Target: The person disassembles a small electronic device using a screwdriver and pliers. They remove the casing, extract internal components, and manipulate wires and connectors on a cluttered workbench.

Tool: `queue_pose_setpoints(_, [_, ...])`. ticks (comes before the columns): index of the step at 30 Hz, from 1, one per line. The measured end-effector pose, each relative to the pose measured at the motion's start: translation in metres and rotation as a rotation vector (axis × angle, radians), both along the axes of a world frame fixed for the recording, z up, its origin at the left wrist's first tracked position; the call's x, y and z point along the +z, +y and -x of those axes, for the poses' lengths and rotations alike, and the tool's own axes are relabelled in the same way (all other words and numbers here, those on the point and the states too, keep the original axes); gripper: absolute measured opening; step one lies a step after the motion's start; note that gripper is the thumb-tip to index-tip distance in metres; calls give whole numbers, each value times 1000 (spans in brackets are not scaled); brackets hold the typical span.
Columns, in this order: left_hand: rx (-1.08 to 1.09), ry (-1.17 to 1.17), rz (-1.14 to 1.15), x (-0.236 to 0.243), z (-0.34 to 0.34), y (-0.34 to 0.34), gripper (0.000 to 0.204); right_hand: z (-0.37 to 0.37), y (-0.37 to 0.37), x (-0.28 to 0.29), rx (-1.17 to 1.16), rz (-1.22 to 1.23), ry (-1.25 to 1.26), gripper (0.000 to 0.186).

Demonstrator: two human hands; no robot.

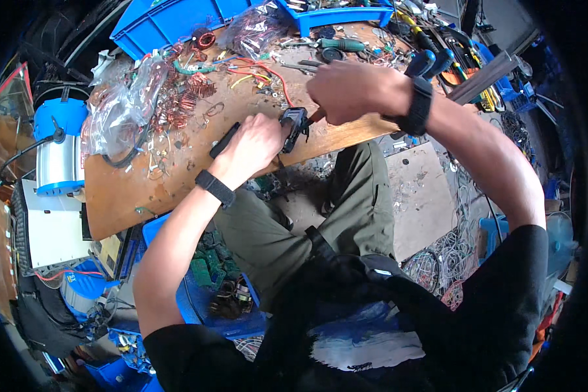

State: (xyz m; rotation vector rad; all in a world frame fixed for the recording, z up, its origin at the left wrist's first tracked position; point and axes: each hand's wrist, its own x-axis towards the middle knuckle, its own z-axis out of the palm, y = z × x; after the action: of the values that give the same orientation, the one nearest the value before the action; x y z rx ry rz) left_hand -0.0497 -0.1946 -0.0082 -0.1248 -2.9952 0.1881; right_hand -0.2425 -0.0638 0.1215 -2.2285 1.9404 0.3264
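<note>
My left hand (pixel 253 145) grips a black flat device (pixel 225 140) against the front of a wooden workbench (pixel 150 189), with a small black block (pixel 294 125) at its fingertips. My right hand (pixel 347 90) is closed around a tool with an orange-brown tip (pixel 315 116) that touches the black block. Both wrists wear black bands. The tool's handle is hidden inside my fist.
Copper coils (pixel 184 98), coloured wires and a clear plastic bag (pixel 121 104) litter the bench. Blue bins (pixel 170 23) stand at the back. A blue and white machine (pixel 57 147) sits at left. Green circuit boards (pixel 209 264) fill a blue crate below. Tangled wires (pixel 438 258) lie on the floor.
</note>
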Motion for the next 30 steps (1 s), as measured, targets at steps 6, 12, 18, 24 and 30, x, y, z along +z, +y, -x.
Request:
queue_pose_setpoints(6, [75, -86, 57, 20, 6, 3, 12, -7, 1, -5, 121, 120, 153, 29])
queue_pose_setpoints(12, [55, -70, -65, 8, 3, -6, 7, -44, -55, 26, 270, -24, 320, 27])
queue_pose_setpoints(18, [-39, 66, -197, 5, -7, -12, 8, -63, -68, 16, 311, -17, 422, 22])
queue_pose_setpoints(24, [271, 53, -463, -2, -5, -7, 23, -44, -34, 9, 178, 185, 310, 14])
queue_pose_setpoints(30, [187, -3, -196, -7, -10, -21, 30, -51, -25, 4, 228, 220, 388, 16])
